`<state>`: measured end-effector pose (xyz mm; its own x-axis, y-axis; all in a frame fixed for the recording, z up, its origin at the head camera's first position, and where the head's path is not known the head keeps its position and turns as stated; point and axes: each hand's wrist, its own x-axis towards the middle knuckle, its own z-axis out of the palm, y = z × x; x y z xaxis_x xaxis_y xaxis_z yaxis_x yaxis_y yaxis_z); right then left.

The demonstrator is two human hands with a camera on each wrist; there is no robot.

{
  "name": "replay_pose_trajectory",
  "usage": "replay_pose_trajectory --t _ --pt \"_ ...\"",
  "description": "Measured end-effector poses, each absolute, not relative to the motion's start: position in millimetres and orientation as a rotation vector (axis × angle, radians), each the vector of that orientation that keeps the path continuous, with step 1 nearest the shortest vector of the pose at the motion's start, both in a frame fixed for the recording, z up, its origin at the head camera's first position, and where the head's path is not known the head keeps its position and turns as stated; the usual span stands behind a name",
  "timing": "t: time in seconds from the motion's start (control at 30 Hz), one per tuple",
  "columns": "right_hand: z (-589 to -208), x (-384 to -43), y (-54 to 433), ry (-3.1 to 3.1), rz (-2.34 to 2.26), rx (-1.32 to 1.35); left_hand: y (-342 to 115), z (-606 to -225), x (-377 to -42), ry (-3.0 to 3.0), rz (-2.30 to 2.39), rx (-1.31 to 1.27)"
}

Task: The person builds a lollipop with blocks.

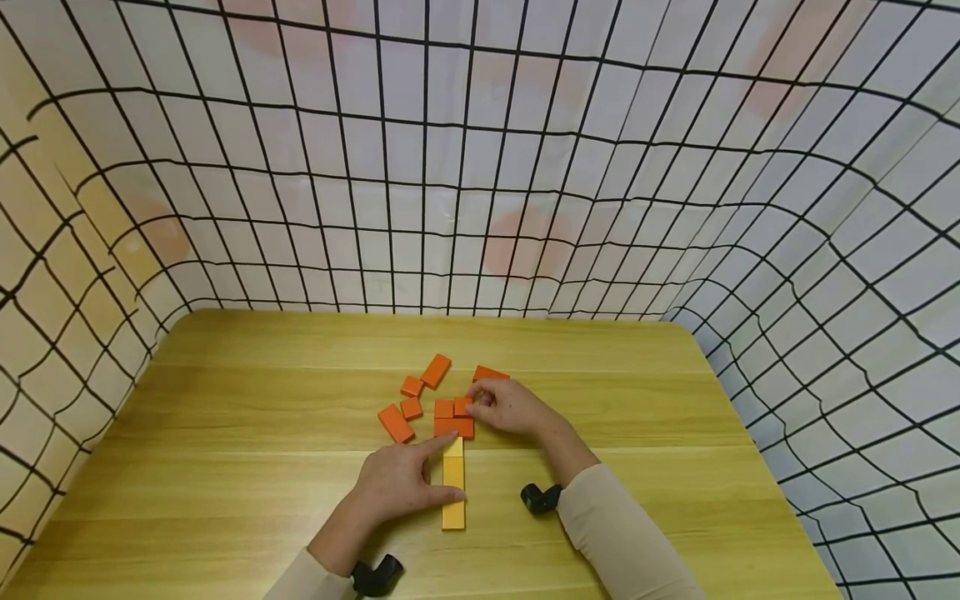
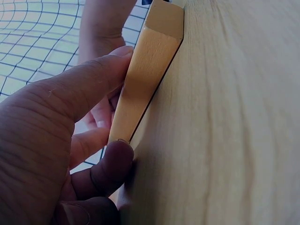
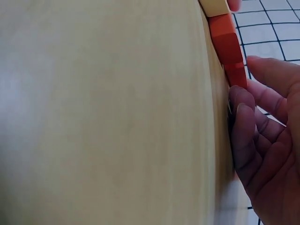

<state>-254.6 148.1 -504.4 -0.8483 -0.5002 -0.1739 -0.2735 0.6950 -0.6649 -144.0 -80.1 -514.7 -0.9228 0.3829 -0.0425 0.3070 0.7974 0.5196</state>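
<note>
Both hands are busy on the table [image 1: 225,400]. From the head cam, the left hand [image 1: 397,483] pinches the yellow bar [image 1: 453,492] between thumb and forefinger, and the right hand [image 1: 510,407] has its fingertips curled on a small orange block [image 1: 462,406] just past the bar's far end. Three orange blocks look joined to the bar already; about five loose blocks [image 1: 395,422] sit beyond the left hand, so I'd guess it's under halfway.

Left wrist cam: thumb [image 2: 108,164] and forefinger clamp the bar's edges.

Right wrist cam: fingertips [image 3: 241,110] touch the orange row's end.
</note>
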Motion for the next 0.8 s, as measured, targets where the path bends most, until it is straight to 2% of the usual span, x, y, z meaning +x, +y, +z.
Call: replay_pose_trajectory --t 0.8 --pt "-507.3 -254.4 149.0 2.583 -0.908 -0.664 -79.9 -513.2 -144.4 2.834 0.783 0.530"
